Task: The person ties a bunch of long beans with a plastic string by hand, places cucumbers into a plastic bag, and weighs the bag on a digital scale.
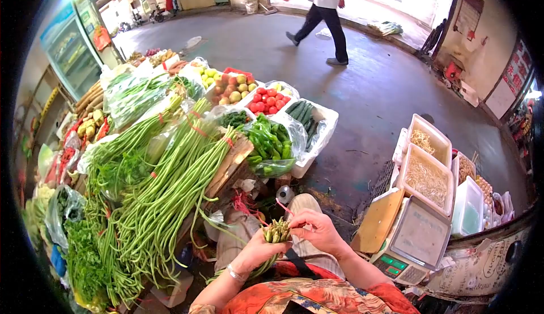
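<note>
My left hand (265, 250) is wrapped round a bundle of long green beans (276, 231), its cut ends pointing up and its stems running down over my lap. Close beside it, my right hand (317, 230) pinches a thin pink tie (281, 205) at the top of the bundle. Left of my hands, long green beans (170, 184) lie in a big heap, some bound with red bands. A red tangle of string (242, 202) hangs by the edge of the wooden board (229, 164).
Green peppers (269, 139), tomatoes (266, 101) and cucumbers (303, 120) sit in white boxes ahead. A digital scale (418, 233) stands at my right near tubs of sprouts (425, 179). Farther off, a person (326, 14) walks across the grey floor (362, 104).
</note>
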{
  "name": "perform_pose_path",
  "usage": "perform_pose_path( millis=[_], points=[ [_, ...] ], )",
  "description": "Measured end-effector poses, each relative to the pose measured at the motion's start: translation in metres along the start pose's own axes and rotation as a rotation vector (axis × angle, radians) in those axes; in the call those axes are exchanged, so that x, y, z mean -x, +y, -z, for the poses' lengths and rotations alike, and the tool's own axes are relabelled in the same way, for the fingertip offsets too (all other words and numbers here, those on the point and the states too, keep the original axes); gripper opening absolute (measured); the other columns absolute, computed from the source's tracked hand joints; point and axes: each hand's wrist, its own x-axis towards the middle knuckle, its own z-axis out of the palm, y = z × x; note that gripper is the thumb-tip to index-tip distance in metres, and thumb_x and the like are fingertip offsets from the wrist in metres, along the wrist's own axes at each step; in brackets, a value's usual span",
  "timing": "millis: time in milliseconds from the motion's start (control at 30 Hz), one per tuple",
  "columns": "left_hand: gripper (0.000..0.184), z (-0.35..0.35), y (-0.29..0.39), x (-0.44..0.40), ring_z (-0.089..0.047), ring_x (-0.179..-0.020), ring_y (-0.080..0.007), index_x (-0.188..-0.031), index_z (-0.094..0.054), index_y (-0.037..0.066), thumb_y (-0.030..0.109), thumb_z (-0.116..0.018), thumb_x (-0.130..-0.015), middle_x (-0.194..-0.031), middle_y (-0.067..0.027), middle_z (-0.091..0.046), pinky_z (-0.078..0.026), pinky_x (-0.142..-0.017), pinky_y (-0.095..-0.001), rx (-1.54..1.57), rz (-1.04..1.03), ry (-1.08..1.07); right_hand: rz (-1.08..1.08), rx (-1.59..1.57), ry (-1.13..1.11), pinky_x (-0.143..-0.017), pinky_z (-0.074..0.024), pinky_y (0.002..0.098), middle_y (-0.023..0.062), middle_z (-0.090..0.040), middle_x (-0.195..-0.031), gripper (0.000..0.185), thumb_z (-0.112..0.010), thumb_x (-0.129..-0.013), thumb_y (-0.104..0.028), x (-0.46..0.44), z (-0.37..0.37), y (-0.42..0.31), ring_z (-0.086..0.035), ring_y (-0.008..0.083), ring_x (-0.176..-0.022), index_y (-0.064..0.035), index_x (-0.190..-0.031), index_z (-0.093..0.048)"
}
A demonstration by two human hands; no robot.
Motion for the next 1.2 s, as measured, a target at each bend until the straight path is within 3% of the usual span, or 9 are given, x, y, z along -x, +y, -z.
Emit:
perform_pose_path(
  millis=[233,500,633,733,867,1000,1100,1133,1200],
  points=[
    [0.018,-0.002,0.002,0.004,-0.06,-0.07,-0.0115,-0.099,-0.061,-0.002,0.0,-0.064,-0.081,-0.083,-0.0037,-0.063,-0.051,-0.061,-0.0263,0.055,0.006,-0.063,-0.04,-0.051,0.002,-0.073,-0.0457,0.0264,0.0053,-0.062,-0.088,0.012,-0.071,-0.08,0.0,0.002,0.001,0.006,-0.06,0.0151,-0.083,-0.0021,-0.091,-0.066],
    [0.016,-0.005,0.001,0.004,-0.058,-0.068,-0.0093,-0.096,-0.062,0.001,0.001,-0.064,-0.08,-0.08,-0.0006,-0.062,-0.048,-0.06,-0.0253,-0.008,-0.044,-0.033,-0.019,-0.054,-0.014,-0.074,-0.0463,0.0259,0.0042,-0.062,-0.087,0.011,-0.069,-0.082,0.0,0.004,0.001,0.006,-0.06,0.0146,-0.083,-0.001,-0.092,-0.065],
    [0.014,-0.005,0.003,0.005,-0.056,-0.066,-0.0076,-0.094,-0.063,0.003,0.003,-0.066,-0.081,-0.079,0.0016,-0.061,-0.047,-0.059,-0.0241,0.029,-0.001,-0.011,-0.279,-0.41,0.009,-0.079,-0.0486,0.0277,0.0054,-0.062,-0.089,0.017,-0.056,-0.095,-0.013,0.009,0.0,0.011,-0.06,0.0148,-0.084,0.0023,-0.097,-0.063],
    [0.013,-0.003,-0.004,0.002,-0.056,-0.065,-0.0073,-0.094,-0.063,0.003,0.005,-0.066,-0.081,-0.078,0.0023,-0.061,-0.046,-0.058,-0.0235,0.055,-0.035,0.023,-0.261,-0.659,0.105,-0.084,-0.0485,0.0361,0.0121,-0.064,-0.094,0.046,-0.038,-0.102,-0.038,0.013,0.002,0.025,-0.061,0.0212,-0.087,0.0026,-0.101,-0.06],
    [0.012,-0.004,-0.004,0.001,-0.055,-0.063,-0.0066,-0.092,-0.062,0.004,0.007,-0.068,-0.082,-0.075,0.0033,-0.059,-0.045,-0.056,-0.0226,0.042,-0.051,0.016,-0.25,-0.972,0.183,-0.087,-0.0476,0.0448,0.0156,-0.065,-0.097,0.05,-0.034,-0.101,-0.043,0.006,0.003,0.028,-0.062,0.0304,-0.091,-0.0003,-0.101,-0.06],
    [0.011,-0.003,-0.006,-0.002,-0.053,-0.062,-0.0062,-0.091,-0.061,0.004,0.008,-0.068,-0.082,-0.072,0.003,-0.057,-0.043,-0.054,-0.0223,0.005,-0.053,-0.011,-0.326,-1.345,0.267,-0.088,-0.0477,0.0447,0.0151,-0.065,-0.099,0.046,-0.035,-0.101,-0.042,0.006,0.009,0.033,-0.062,0.0311,-0.094,-0.0038,-0.1,-0.06],
    [0.011,-0.004,-0.008,-0.002,-0.053,-0.061,-0.0063,-0.091,-0.061,0.004,0.008,-0.067,-0.082,-0.071,0.0026,-0.056,-0.043,-0.054,-0.0223,0.025,-0.053,0.011,-0.253,-1.669,0.097,-0.062,-0.0425,0.029,0.0016,-0.055,-0.068,0.041,-0.037,-0.102,-0.04,0.007,0.014,0.041,-0.049,0.0133,-0.058,-0.0075,-0.094,-0.06],
    [0.012,-0.004,-0.01,-0.002,-0.053,-0.061,-0.0063,-0.091,-0.061,0.003,0.008,-0.067,-0.082,-0.071,0.0026,-0.056,-0.043,-0.053,-0.0224,0.025,-0.062,0.018,-0.29,-1.629,0.145,-0.049,-0.031,0.0243,-0.0032,-0.042,-0.056,0.039,-0.037,-0.102,-0.039,0.006,0.014,0.037,-0.032,0.0081,-0.046,-0.0078,-0.092,-0.06],
    [0.014,-0.002,-0.02,-0.008,-0.051,-0.06,-0.0059,-0.094,-0.061,0.003,0.009,-0.066,-0.082,-0.07,0.0025,-0.056,-0.043,-0.053,-0.0225,0.026,-0.104,0.013,-0.365,-1.47,0.2,-0.046,-0.0296,0.0241,-0.0032,-0.04,-0.054,0.04,-0.037,-0.102,-0.039,0.008,0.016,0.031,-0.031,0.0081,-0.044,-0.0074,-0.091,-0.06]
  ],
)
